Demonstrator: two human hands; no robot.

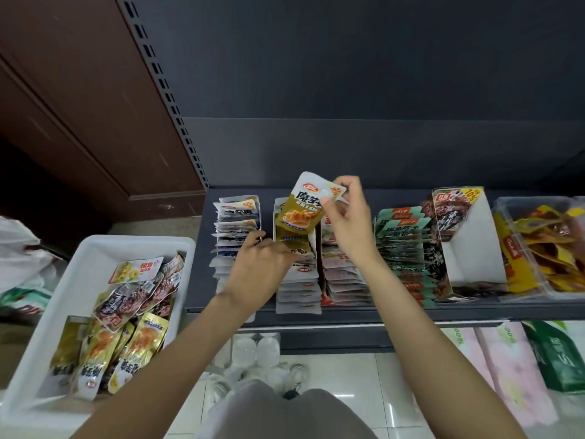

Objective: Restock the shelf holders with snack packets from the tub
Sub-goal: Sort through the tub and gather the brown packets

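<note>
One yellow packet (pixel 299 210) is held above the second holder from the left (pixel 297 270) on the shelf (pixel 474 307). The right hand (pixel 346 217) pinches its top corner. The left hand (pixel 256 267) rests with fingers extended against the stacked packets in that holder, gripping nothing that I can see. The tub (pixel 91 248), near left, holds more packets. Risk: the corner pinch is slight; the packet may twist and land crooked, or drop into the neighbouring holder (pixel 343 274).
</note>
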